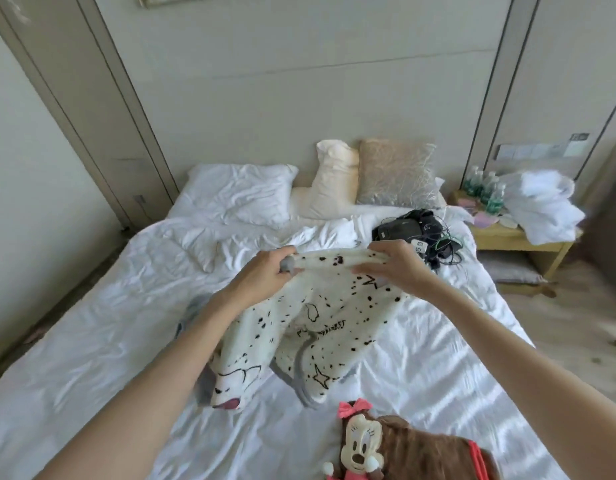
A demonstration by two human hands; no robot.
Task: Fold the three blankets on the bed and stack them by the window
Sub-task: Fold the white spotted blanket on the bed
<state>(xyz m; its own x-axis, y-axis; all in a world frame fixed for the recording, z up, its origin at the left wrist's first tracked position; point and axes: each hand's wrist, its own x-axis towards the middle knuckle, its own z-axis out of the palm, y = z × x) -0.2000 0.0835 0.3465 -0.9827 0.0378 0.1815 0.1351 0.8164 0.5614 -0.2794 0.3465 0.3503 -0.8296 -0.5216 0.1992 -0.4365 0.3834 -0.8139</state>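
Both hands, left hand (265, 268) & right hand (396, 263), fingers clamped on top edge of spotted blanket (320, 327), held up over bed (92, 341) mid so it hangs straight for folding; brown blanket (421, 448) lies just below it.

We count two blankets in view: one white spotted blanket (320, 327) and one brown cartoon-mouse blanket (414, 448), both on the one bed (92, 341). Up top there's four pillows: a big white pillow (240, 194), a cream pillow (336, 178), a beige patterned pillow (396, 171) and one more white pillow mostly hidden behind those. Two hands, left hand (265, 271) and right hand (396, 263), plus one bedside table (500, 233) with roughly four water bottles (486, 188), hard to tell exactly.
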